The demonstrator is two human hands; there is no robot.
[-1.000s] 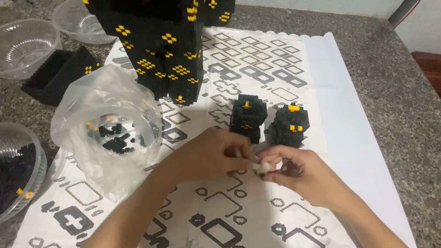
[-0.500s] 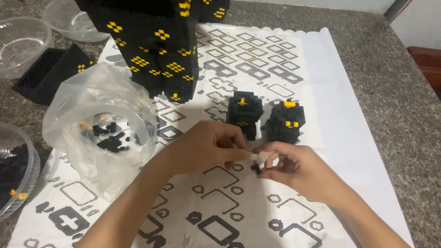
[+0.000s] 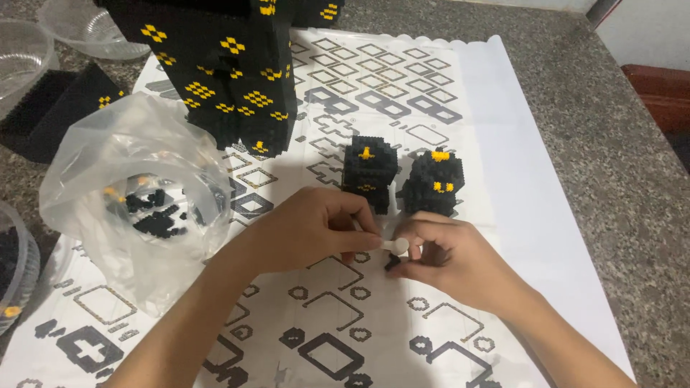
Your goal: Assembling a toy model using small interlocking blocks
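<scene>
Centrally, left hand [image 3: 313, 230] pinched a small white tool [image 3: 395, 246]; right hand [image 3: 449, 255] gripped a tiny black brick [image 3: 392, 264] on the printed sheet [image 3: 503, 144].

We are looking down on a speckled grey stone counter [image 3: 618, 158] that is filling most of the view. A white printed sheet [image 3: 503, 129] is lying across it, covering the middle and reaching toward the near edge. At the top right, the counter is ending at a pale wall [image 3: 647, 32], and a reddish-brown wooden piece [image 3: 665, 90] is showing just beside it. Soft, even light is falling over the stone, casting only faint shadows.
</scene>
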